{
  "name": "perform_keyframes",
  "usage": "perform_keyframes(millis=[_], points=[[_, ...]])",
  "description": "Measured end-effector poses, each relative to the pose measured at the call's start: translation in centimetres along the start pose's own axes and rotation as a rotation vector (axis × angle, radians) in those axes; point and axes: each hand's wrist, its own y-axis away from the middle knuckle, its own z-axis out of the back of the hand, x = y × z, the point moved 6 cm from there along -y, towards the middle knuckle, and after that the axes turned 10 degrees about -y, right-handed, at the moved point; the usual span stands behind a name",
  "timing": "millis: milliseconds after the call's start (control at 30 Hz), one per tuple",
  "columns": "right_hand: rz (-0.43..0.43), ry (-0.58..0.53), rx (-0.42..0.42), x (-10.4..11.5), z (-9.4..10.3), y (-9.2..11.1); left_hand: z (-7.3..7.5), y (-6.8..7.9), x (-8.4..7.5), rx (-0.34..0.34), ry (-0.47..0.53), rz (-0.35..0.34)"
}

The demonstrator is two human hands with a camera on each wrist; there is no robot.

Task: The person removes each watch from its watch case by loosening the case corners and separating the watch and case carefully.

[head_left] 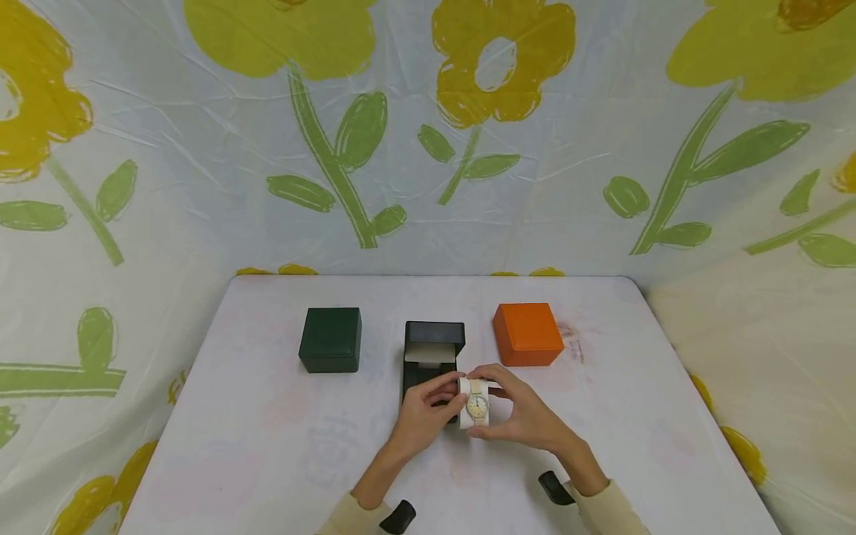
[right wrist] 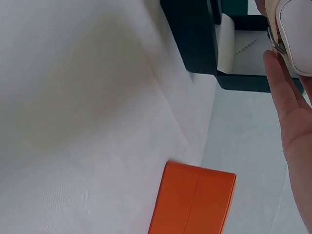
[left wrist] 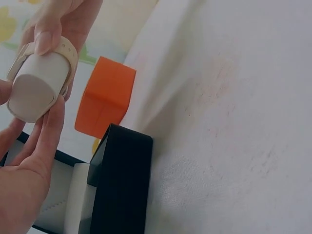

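A wristwatch [head_left: 477, 406] with a pale round dial and cream strap is fastened round a white watch cushion [left wrist: 35, 92]. My left hand [head_left: 423, 417] pinches the cushion's left side, its fingers and thumb also visible at the left of the left wrist view. From the other side my right hand [head_left: 524, 413] grips the cushion and strap between thumb and fingers. Just behind and left of the hands is a black watch box [head_left: 435, 332] with its lid raised, showing a light lining. My left hand covers part of the box's front.
On the white-covered table [head_left: 254, 461], a closed dark green box [head_left: 331, 340] stands left of the black one. A closed orange box [head_left: 528, 334] stands to its right. Flower-printed cloth [head_left: 562, 186] hangs behind and at both sides.
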Motion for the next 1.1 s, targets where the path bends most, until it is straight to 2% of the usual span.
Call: perform_keyframes(millis=[500,700,1100], points=[[-0.022,-0.045,0.04,-0.5,-0.1,-0.2,0.0,-0.1,0.3,0.018,0.029,0.019],[-0.029,-0.042,0.028,-0.1,-0.1,-0.3,0.0,-0.1,0.2,0.016,0.025,0.007],[-0.014,-0.002,-0.002,-1.1,-0.4,-0.5,0.0,0.1,0.3,-0.016,0.006,0.001]])
